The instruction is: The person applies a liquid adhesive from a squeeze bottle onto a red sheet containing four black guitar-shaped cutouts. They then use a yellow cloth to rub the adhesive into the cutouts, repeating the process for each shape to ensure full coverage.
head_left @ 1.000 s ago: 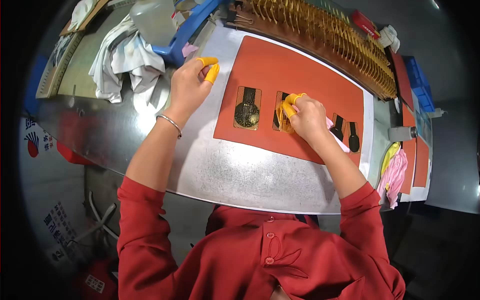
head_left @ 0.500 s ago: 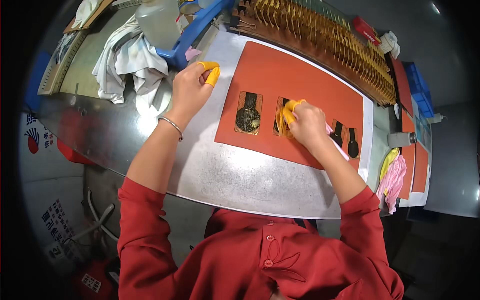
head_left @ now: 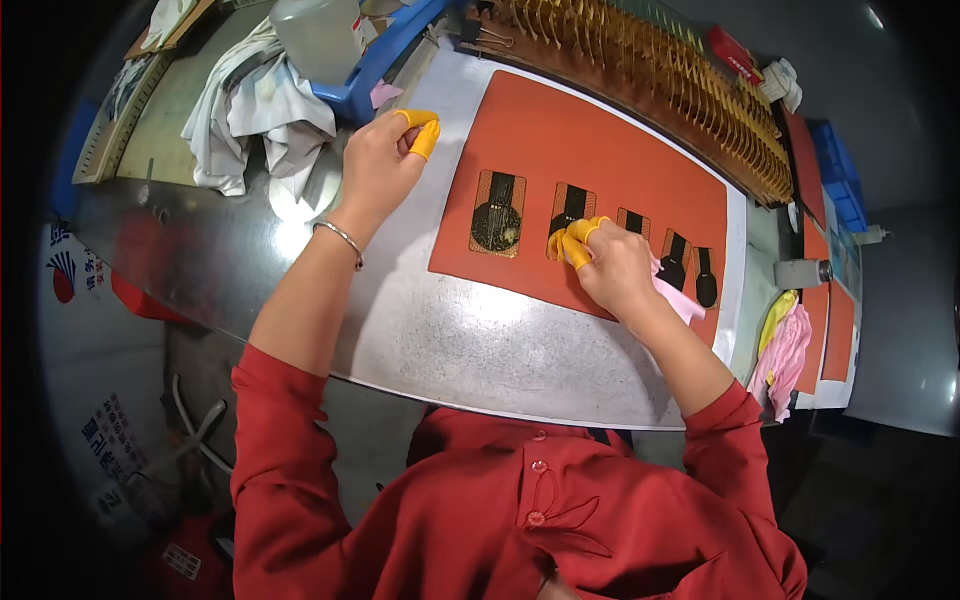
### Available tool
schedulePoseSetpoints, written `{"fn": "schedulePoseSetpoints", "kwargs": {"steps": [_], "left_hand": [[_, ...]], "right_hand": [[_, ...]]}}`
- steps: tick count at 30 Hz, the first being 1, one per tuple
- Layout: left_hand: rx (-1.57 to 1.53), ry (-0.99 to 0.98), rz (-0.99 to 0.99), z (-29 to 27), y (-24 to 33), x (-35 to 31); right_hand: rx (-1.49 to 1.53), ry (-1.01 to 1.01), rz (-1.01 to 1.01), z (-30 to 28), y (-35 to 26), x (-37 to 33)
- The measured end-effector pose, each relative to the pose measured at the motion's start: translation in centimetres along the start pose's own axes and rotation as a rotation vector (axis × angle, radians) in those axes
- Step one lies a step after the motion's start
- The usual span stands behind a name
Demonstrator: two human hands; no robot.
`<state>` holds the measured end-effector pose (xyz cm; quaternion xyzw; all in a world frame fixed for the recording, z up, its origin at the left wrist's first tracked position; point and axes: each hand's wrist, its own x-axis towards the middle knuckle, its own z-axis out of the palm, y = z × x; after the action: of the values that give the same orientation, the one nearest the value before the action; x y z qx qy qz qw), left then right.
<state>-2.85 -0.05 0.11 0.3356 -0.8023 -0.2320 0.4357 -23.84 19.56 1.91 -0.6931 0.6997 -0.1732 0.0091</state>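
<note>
Above the left edge of an orange mat point(head_left: 600, 130), my left hand point(head_left: 385, 165) is closed in a pinch, yellow covers on thumb and finger. Whatever those fingertips might hold cannot be made out. My right hand point(head_left: 615, 262), with yellow finger covers too, is closed around a pink cloth point(head_left: 682, 300) that hangs out beside the palm. Its fingertips rest at the lower end of a flat black-and-gold piece point(head_left: 575, 200), hiding part of it. A similar piece point(head_left: 496, 212), speckled on its round end, lies to the left. Several smaller ones, including this piece point(head_left: 705, 278), lie right.
A long brown rack point(head_left: 640, 90) of upright gold sheets runs behind the mat. On the left are a white cloth point(head_left: 260, 110), a translucent container point(head_left: 315, 40) and a blue tray point(head_left: 375, 75). A small grey bottle point(head_left: 800, 273) and pink cloths point(head_left: 785, 350) lie right.
My right hand has moved slightly down and right, uncovering the upper part of the piece under it and another small piece behind. My left hand stays pinched, almost in place.
</note>
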Motion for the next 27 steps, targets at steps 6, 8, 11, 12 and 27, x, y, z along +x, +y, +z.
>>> {"fn": "schedulePoseSetpoints", "kwargs": {"steps": [6,8,11,12,27], "left_hand": [[0.017,0.016,-0.002,0.2,0.1,-0.3],[0.02,0.027,0.002,0.1,0.1,0.0],[0.028,0.015,0.012,0.0,-0.2,-0.1],[0.033,0.013,0.009,0.1,-0.5,-0.3],[0.019,-0.012,0.007,0.2,-0.2,-0.2]], "right_hand": [[-0.037,-0.019,-0.019,0.0,-0.1,-0.1],[-0.005,0.002,0.009,-0.3,-0.3,0.2],[-0.037,0.014,0.013,0.1,0.4,0.9],[-0.027,0.003,0.007,0.0,0.3,0.6],[-0.036,0.038,-0.022,-0.1,0.0,-0.1]]}}
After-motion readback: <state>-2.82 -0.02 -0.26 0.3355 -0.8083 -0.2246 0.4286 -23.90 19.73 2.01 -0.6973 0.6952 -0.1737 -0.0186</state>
